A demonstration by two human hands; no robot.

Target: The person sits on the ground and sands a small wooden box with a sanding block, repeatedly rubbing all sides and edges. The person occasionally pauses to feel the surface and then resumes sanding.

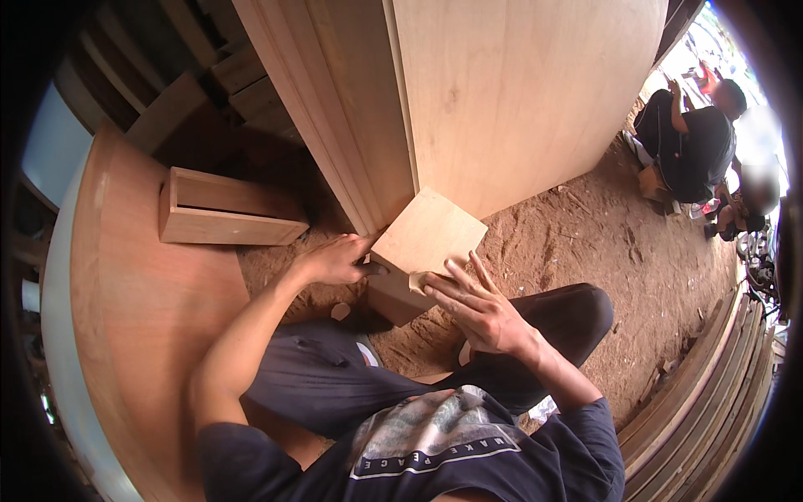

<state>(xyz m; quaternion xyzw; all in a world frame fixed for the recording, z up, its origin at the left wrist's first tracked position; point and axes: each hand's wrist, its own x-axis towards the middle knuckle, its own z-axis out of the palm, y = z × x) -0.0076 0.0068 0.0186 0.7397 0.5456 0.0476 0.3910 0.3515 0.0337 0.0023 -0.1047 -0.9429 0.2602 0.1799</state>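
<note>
A pale wooden box (428,234) stands tilted between my knees, its flat square face turned up. Bent around its left edge, the fingers of my left hand (333,261) hold it, with the thumb at the lower left corner. At the near right edge, my right hand (485,311) presses a small tan folded piece (416,283), which looks like sandpaper, under its fingertips. Its other fingers stretch over the side of the box. The lower part of the box is in shadow, and its underside is hidden.
A large wooden cabinet (519,92) rises just beyond the box. An open wooden drawer (234,226) lies to the left beside a curved wooden panel (150,335). Long planks (711,385) are stacked at the right on sandy ground (577,251). Another person (690,142) sits at the far right.
</note>
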